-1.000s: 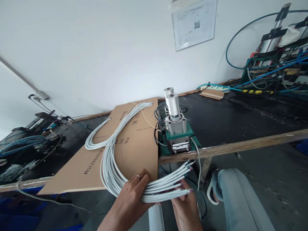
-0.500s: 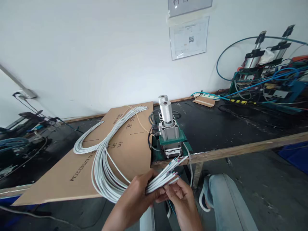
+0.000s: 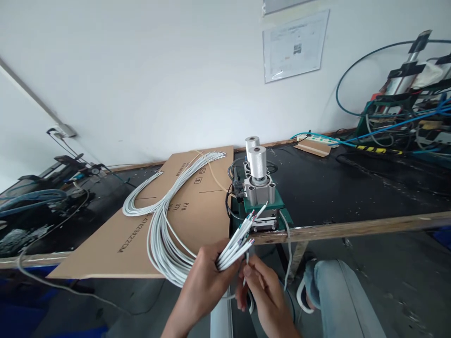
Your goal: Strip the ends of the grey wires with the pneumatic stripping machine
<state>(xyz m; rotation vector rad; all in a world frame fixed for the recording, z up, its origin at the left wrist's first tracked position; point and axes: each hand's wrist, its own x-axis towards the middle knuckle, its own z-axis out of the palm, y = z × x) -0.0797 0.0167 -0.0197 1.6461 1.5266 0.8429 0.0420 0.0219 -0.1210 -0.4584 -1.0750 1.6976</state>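
Here the left hand (image 3: 206, 281) grips the cable bundle (image 3: 165, 234) while the right hand (image 3: 262, 291) pinches one wire (image 3: 246, 265).

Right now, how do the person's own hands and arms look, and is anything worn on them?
Both forearms are bare, with no sleeves in view. The left hand and the right hand wear no gloves. No watch or bracelet shows on either wrist. Whether a finger carries a ring cannot be told in this picture.

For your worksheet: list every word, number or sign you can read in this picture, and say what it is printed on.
"47X29X22CM": on the cardboard sheet, near its front edge.
"P/N" and "QTY": on the same cardboard, by the white cables; small.
Box-handling symbols: same cardboard, too small to tell.
Wall notice: text too small to read.
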